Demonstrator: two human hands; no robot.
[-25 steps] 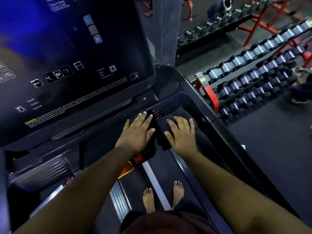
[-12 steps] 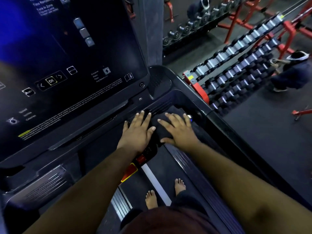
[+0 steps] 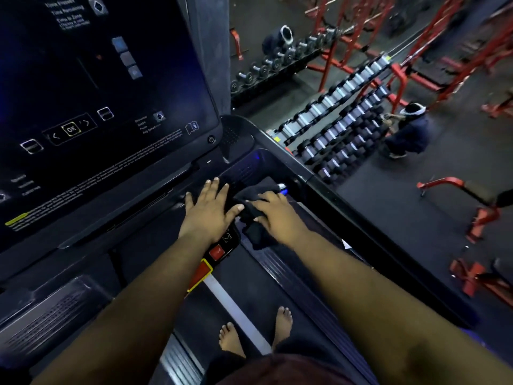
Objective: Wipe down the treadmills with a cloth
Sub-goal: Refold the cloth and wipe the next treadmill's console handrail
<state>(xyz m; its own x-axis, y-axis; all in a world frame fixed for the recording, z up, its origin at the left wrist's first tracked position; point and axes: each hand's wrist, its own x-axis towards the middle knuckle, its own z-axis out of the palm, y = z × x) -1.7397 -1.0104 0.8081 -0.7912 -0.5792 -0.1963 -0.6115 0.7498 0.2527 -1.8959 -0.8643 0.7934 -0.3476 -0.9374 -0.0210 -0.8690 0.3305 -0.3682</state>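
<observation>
I stand barefoot on the treadmill belt (image 3: 244,276), facing its dark console (image 3: 116,173). My left hand (image 3: 209,211) lies flat with spread fingers on the console shelf below the screen, just above the red stop button (image 3: 217,252). A dark cloth (image 3: 254,218) lies bunched on the shelf's right end, one corner hanging over the edge. My right hand (image 3: 277,215) rests on top of the cloth, fingers bent over it and thumb tucked against it. The left thumb touches the cloth's left edge.
The treadmill's right side rail (image 3: 333,207) runs past my right arm. Beyond it stand dumbbell racks (image 3: 341,126) on red frames, with a crouching person (image 3: 408,132) beside them. Red gym equipment (image 3: 483,218) stands on the dark floor at the right.
My right hand has gone from lying flat on the cloth to curling over it, and the cloth has bunched up. The left hand stays flat in place. My view has tilted towards the racks.
</observation>
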